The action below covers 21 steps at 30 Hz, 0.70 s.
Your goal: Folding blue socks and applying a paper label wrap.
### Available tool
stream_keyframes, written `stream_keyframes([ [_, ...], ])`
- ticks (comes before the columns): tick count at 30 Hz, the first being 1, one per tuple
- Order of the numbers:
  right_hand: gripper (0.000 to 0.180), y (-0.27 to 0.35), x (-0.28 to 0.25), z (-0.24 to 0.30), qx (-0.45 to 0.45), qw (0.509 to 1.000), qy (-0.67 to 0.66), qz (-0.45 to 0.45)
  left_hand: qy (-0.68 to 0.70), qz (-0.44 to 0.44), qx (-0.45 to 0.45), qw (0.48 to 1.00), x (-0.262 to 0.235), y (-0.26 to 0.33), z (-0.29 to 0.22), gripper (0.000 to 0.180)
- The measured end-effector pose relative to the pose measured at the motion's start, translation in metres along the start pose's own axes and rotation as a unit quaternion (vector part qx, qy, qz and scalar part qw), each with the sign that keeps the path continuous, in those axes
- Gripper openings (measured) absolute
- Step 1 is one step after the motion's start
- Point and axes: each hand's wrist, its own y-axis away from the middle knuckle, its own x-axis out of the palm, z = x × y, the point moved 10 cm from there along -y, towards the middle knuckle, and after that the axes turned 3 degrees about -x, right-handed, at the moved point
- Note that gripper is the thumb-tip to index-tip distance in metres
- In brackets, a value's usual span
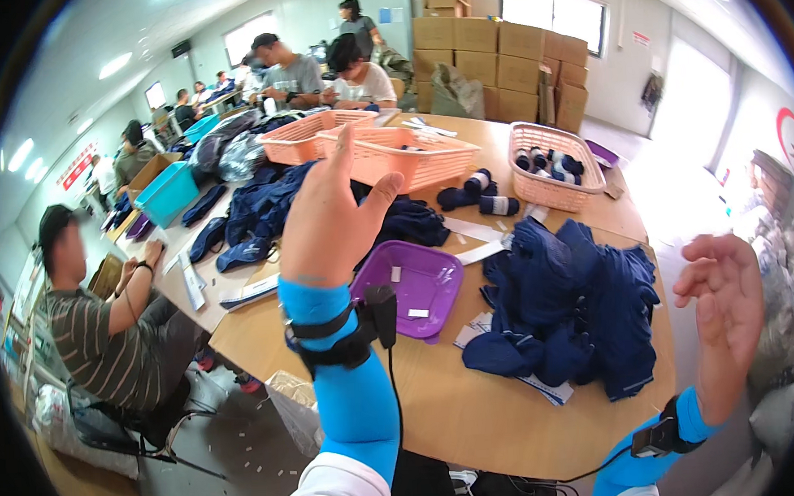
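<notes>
Brown cardboard boxes (504,58) stack against the far wall; white paper labels (479,240) lie on the table (478,423).

I see stacked cardboard boxes (513,62) along the far wall | a teal bin (168,193) at the left end of the surface (478,414) | a seated person in a striped shirt (97,340) beside it | more people (316,73) sitting further back | a pink basket (554,163) holding rolled dark socks (550,161) | windows (553,8) above the boxes
</notes>
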Motion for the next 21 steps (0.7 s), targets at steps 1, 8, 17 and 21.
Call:
stream_keyframes([
  [1, 0.053, -0.003, -0.001, -0.002, 0.005, 1.0, 0.014, -0.01, 0.077, -0.013, 0.078, 0.994, -0.011, 0.005, -0.031, 0.079],
  [8, 0.029, -0.031, -0.006, -0.1, 0.06, 0.994, 0.03, -0.091, 0.342, 0.193, 0.438, 0.808, -0.015, 0.107, -0.216, 0.061],
  [17, 0.037, -0.013, -0.018, -0.184, 0.034, 0.968, 0.224, -0.108, 0.39, 0.461, 0.534, 0.592, 0.007, 0.256, -0.317, 0.043],
  [21, 0.047, 0.021, -0.09, -0.189, 0.056, 0.905, 0.378, -0.189, 0.36, 0.467, 0.559, 0.584, 0.005, 0.27, -0.326, 0.041],
])
